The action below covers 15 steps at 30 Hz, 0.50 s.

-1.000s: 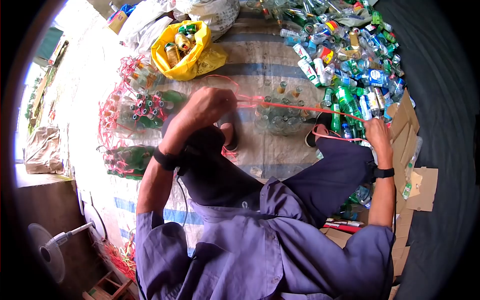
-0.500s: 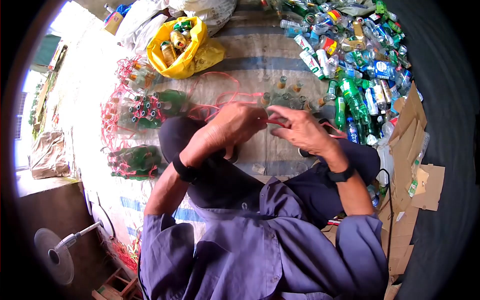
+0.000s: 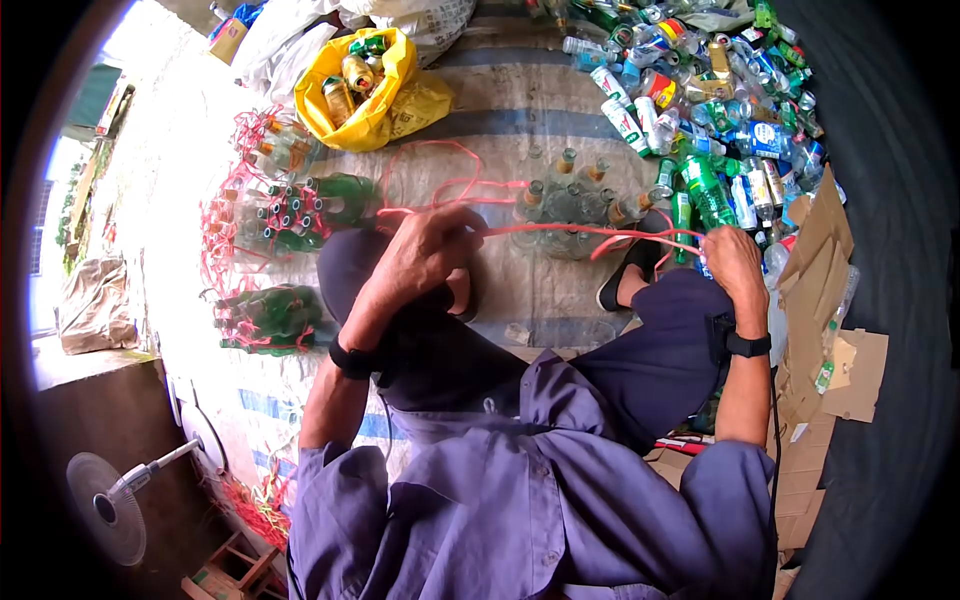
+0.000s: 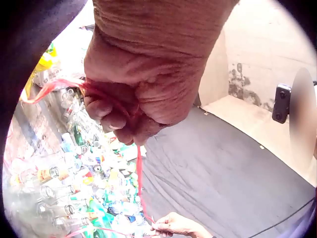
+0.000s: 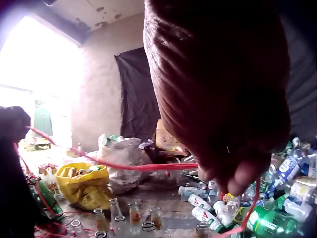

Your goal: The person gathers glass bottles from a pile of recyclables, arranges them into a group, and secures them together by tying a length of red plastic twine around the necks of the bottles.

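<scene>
A pink plastic string (image 3: 580, 229) stretches between my two hands, above a cluster of clear glass bottles (image 3: 565, 208) standing upright on the ground sheet. My left hand (image 3: 430, 255) grips one end; in the left wrist view the string (image 4: 139, 178) runs through its curled fingers (image 4: 114, 120). Over by the right knee, my right hand (image 3: 733, 262) pinches the other end, and a slack loop hangs beside it. The right wrist view has the string (image 5: 143, 167) reaching the fingertips of that hand, whose palm is in dark shadow. More loose string (image 3: 440, 148) lies behind the left hand.
Tied bundles of green bottles (image 3: 268, 318) lie at the left. Behind stands a yellow bag (image 3: 400, 92) of cans, beside white sacks (image 3: 430, 25). Plastic bottles and cans (image 3: 715, 110) are heaped at the back right, near flattened cardboard (image 3: 815, 290). A fan (image 3: 105, 508) stands at lower left.
One second ago the hands were apart with the string taut; half a second ago they met over the bottles. Now they are apart again, the right hand back at the right with the string.
</scene>
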Motion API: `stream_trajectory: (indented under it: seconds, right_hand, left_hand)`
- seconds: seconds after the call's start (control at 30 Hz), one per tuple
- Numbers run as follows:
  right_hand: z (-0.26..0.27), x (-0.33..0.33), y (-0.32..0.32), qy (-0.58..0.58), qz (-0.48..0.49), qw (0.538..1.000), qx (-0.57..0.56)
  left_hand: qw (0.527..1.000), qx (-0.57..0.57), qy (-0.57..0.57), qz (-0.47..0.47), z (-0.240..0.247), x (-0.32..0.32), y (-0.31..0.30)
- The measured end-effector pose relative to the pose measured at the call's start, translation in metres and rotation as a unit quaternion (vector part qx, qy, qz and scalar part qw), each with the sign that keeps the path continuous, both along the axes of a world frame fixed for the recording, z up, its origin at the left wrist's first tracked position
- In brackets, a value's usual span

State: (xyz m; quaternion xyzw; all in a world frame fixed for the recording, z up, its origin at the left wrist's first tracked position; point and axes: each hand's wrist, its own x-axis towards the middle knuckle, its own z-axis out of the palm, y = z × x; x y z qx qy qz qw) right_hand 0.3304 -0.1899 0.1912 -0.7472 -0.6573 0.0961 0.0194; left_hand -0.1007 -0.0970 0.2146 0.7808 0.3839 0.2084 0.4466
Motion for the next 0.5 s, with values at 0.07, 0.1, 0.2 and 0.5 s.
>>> stream_trajectory:
  seconds: [0.07,0.1,0.2,0.5]
  right_hand:
    - [0.010,-0.005,-0.007,-0.042,-0.060,0.995,-0.073]
    - [0.012,-0.016,-0.010,0.025,-0.036,0.998,-0.039]
    - [0.014,-0.060,-0.005,0.179,0.054,0.982,0.008]
    - [0.000,-0.177,0.011,0.451,0.163,0.868,-0.129]
  left_hand:
    - [0.999,-0.039,0.013,0.009,-0.011,0.001,-0.005]
    - [0.996,-0.080,0.027,0.016,-0.014,0.003,-0.008]
    - [0.996,-0.083,0.036,0.011,-0.009,0.017,-0.019]
    - [0.998,0.019,0.031,-0.046,-0.027,0.038,-0.045]
